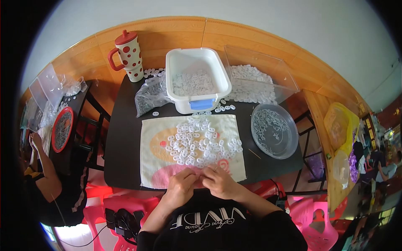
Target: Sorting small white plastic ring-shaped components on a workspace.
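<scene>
My left hand and my right hand meet at the near edge of a printed cloth. Fingers on both are pinched together, almost touching; whatever lies between them is too small or hidden to make out. Just beyond the fingertips, a loose pile of small white oval plastic pieces, each with two holes, spreads over the cloth. To the right stands a round clear dish with many small grey metal-looking pieces. A thin brown stick lies between cloth and dish.
Behind the cloth are a white tub of white pieces, a bag of grey bits, and a clear box by more white pieces. A dotted tumbler stands back left. At left, another person's arm is near a red tray.
</scene>
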The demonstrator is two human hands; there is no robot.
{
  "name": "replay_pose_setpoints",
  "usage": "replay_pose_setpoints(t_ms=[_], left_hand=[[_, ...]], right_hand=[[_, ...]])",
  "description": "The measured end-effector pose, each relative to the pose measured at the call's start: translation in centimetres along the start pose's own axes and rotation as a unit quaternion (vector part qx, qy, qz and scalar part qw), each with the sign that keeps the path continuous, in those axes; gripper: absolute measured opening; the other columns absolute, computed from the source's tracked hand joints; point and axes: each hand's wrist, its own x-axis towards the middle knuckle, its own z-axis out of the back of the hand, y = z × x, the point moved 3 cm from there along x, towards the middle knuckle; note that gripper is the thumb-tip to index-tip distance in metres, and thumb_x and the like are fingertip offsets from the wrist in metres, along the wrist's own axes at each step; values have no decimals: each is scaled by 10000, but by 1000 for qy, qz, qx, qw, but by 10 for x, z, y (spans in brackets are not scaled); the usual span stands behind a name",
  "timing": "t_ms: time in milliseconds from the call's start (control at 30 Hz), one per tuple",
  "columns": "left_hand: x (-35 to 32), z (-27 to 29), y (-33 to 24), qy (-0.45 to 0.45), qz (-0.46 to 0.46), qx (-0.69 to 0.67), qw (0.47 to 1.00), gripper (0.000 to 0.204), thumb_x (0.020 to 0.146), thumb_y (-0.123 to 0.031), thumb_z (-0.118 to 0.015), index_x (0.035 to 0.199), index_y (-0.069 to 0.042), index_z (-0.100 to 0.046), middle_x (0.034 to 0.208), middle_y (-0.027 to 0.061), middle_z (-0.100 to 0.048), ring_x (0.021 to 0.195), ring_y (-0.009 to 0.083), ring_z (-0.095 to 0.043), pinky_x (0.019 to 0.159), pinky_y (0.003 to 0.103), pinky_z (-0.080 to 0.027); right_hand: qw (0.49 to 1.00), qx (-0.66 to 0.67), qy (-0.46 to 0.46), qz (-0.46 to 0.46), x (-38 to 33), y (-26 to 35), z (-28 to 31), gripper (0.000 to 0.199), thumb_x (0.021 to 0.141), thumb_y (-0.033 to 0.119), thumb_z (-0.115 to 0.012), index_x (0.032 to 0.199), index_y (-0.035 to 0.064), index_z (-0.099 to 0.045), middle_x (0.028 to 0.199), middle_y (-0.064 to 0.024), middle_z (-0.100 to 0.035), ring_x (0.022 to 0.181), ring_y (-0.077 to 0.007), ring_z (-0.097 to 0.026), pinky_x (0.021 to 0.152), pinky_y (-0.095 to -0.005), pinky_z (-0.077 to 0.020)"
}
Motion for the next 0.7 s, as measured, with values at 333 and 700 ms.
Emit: replay_pose_setpoints(t_ms=[333,700], left_hand=[[7,2,-5,27,-14,15,999,179,670,145,-607,802,24,-601,836,143,-605,719,348,-628,599,390,-509],[6,-1,-7,37,-23,41,998,197,693,123,-616,874,48,-634,882,160,-621,760,358,-633,632,386,-530]], right_hand=[[1000,22,4,-10,0,-5,-3,256,636,58,-653,879,1,-592,962,-138,-522,948,-328,-546,858,-423,-463],[1000,24,17,-8,1,-5,-3,192,645,22,-638,830,7,-587,893,-112,-526,875,-295,-546,798,-392,-463]])
